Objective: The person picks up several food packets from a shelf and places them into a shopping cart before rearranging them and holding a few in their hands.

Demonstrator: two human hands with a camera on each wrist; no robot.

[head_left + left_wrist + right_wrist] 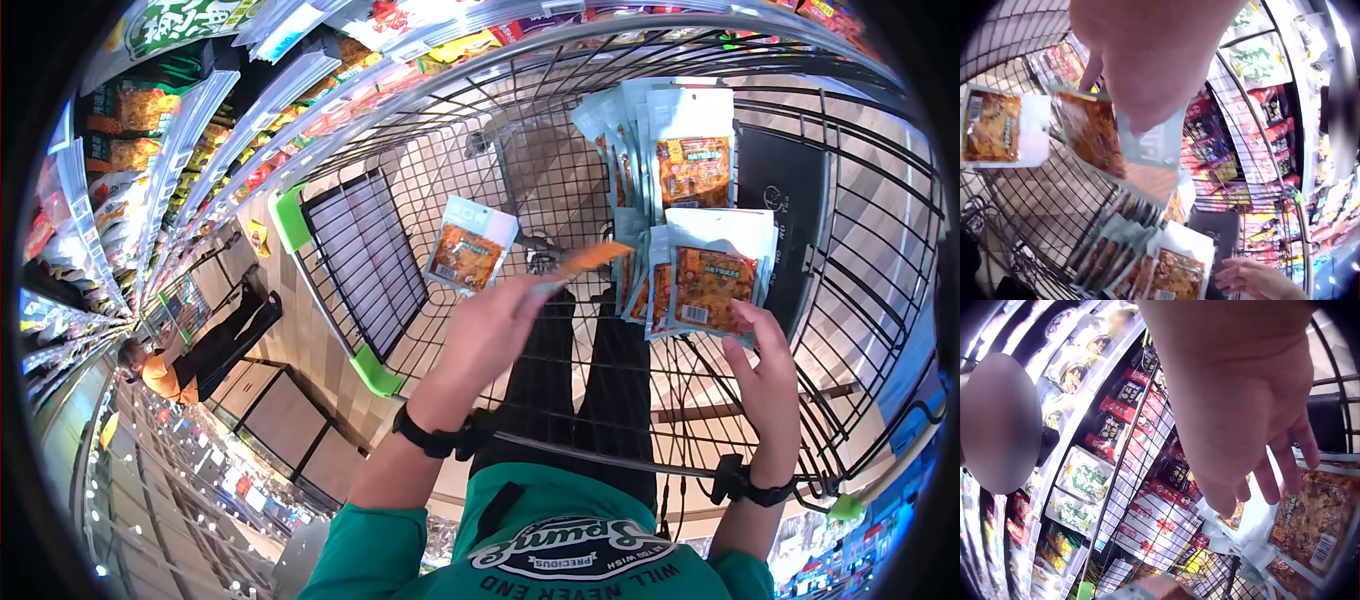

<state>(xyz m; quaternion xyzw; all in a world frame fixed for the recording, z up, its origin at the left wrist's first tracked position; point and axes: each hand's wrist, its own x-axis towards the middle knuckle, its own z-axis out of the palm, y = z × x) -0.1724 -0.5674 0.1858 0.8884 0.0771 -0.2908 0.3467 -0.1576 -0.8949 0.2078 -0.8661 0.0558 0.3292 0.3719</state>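
Observation:
My left hand (490, 330) pinches a flat snack packet (1091, 134) by its upper part. In the head view that packet is seen nearly edge-on, over the cart. A similar packet (468, 250) lies by itself on the cart's wire mesh, beyond the left hand. To the right, several more packets stand in two rows, with one front packet (715, 285) facing up. At that packet's lower corner is my right hand (768, 375), its fingers loosely extended and gripping nothing. The right wrist view has these fingers over the packets (1316, 519).
The wire shopping cart (450, 160) surrounds both hands, with green corner pieces (375, 372) and a dark panel (785, 200) beside the packets. Shelves of bagged snacks (130, 120) line the aisle. Another person (165, 370) stands farther off at left.

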